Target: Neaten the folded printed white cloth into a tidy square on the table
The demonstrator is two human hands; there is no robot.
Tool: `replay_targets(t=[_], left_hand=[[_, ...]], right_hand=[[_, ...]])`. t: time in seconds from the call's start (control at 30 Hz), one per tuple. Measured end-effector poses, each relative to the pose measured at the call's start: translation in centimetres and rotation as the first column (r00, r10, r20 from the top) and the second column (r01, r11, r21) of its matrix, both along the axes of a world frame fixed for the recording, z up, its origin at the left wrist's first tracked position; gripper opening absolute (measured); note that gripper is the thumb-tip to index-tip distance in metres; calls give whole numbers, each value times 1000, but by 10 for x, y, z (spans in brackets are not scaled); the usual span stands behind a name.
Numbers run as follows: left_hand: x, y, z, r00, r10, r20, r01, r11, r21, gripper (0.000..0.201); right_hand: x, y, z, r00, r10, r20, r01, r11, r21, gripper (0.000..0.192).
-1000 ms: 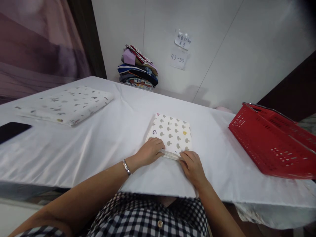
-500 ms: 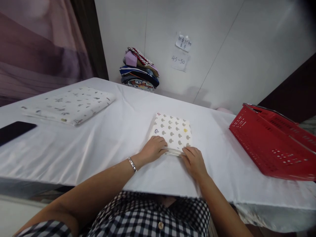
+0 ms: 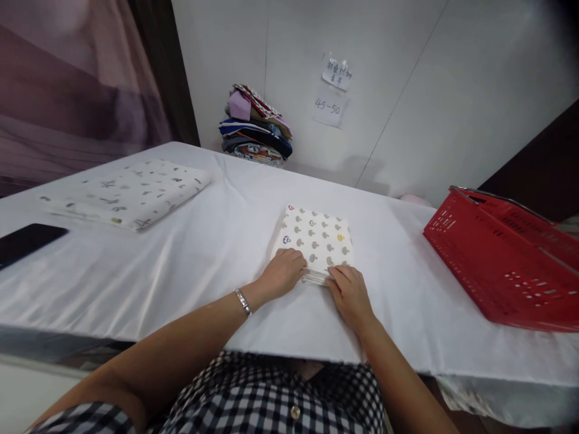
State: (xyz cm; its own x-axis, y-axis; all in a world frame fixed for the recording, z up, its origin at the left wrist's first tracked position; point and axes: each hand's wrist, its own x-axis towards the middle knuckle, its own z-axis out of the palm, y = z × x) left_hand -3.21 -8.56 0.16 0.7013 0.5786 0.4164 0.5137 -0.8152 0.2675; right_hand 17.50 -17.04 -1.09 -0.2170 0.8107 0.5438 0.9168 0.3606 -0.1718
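Observation:
A small folded white cloth with a mushroom print [image 3: 319,240] lies on the white table [image 3: 203,259] in front of me. My left hand [image 3: 281,274], with a silver bracelet on the wrist, pinches the cloth's near left corner. My right hand [image 3: 349,293] holds the near edge at the right, fingers curled over the stacked layers. The two hands are close together, with the layered edge showing between them.
A larger folded patterned cloth [image 3: 129,191] lies at the far left. A black phone [image 3: 25,241] rests at the left edge. A red plastic basket [image 3: 506,259] stands at the right. A pile of colourful folded fabrics [image 3: 256,126] sits against the back wall under paper notes [image 3: 335,90].
My right hand has slid a little left along the near edge, closer to my left hand. The view shifted slightly.

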Motion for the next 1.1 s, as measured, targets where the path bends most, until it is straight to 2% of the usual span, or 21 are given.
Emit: replay_targets(t=[0.17, 0.33, 0.57, 0.73, 0.87, 0.97, 1.1], left_hand=[[0, 0, 1, 1000, 4, 11, -4, 1000, -12, 17], [-3, 0, 3, 999, -19, 38, 21, 997, -69, 16], [-9, 1, -4, 993, -98, 72, 103, 992, -78, 10], [-10, 2, -8, 993, -101, 62, 104, 993, -50, 6], [-9, 2, -7, 994, -86, 61, 88, 995, -36, 6], [-8, -4, -1, 995, -86, 57, 86, 996, 5, 10], [-6, -16, 3, 988, -157, 13, 155, 985, 68, 28]], right_hand=[[-1, 5, -3, 999, -5, 42, 5, 1000, 16, 25], [2, 6, -7, 999, 37, -15, -35, 990, 137, 23], [3, -1, -7, 998, 56, 28, -59, 994, 89, 21], [3, -4, -8, 998, 51, 40, -54, 995, 89, 21], [1, -5, -8, 998, 30, 56, -35, 996, 87, 20], [0, -4, -9, 998, 28, 56, -33, 995, 93, 19], [-1, -7, -10, 998, 27, 48, -31, 995, 92, 21]])
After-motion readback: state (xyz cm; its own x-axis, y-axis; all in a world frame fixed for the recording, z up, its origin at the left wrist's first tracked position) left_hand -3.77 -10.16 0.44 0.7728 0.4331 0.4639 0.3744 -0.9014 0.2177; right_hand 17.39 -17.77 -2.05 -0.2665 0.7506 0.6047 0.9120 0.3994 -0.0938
